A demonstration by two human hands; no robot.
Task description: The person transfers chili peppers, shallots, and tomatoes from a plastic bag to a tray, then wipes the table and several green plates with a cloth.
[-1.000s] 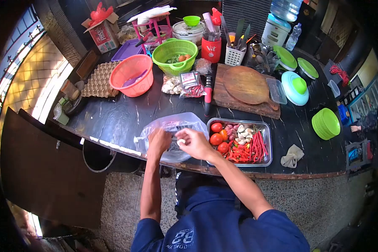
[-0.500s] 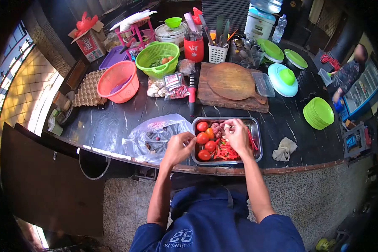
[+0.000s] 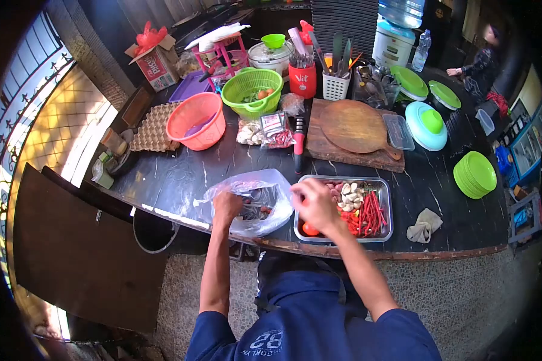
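Note:
My left hand (image 3: 227, 206) is closed at the left rim of a clear plastic bag (image 3: 271, 225), its fingertips partly hidden. The bag lies spread open, with dark scraps and some small reddish pieces inside. My right hand (image 3: 315, 203) hovers over the left end of a metal tray (image 3: 386, 233), fingers curled and smeared by motion near the bag's right side. In the tray are peeled garlic cloves (image 3: 350, 194), long red chilies (image 3: 374, 213), shallots and a tomato (image 3: 311, 229). My right hand covers the tray's left part.
Behind the tray lie a round wooden board (image 3: 353, 127) and a pink-handled sharpener (image 3: 299, 150). Baskets, one orange (image 3: 193, 141) and one green (image 3: 247, 107), stand back left. A cloth (image 3: 424, 226) and green plates (image 3: 474, 174) are at right. Another person (image 3: 482, 69) is far right.
My left hand has moved left from the tray side to the bag's far-left rim. My right hand has moved left off the garlic. The bag is opened wider, and the view has shifted.

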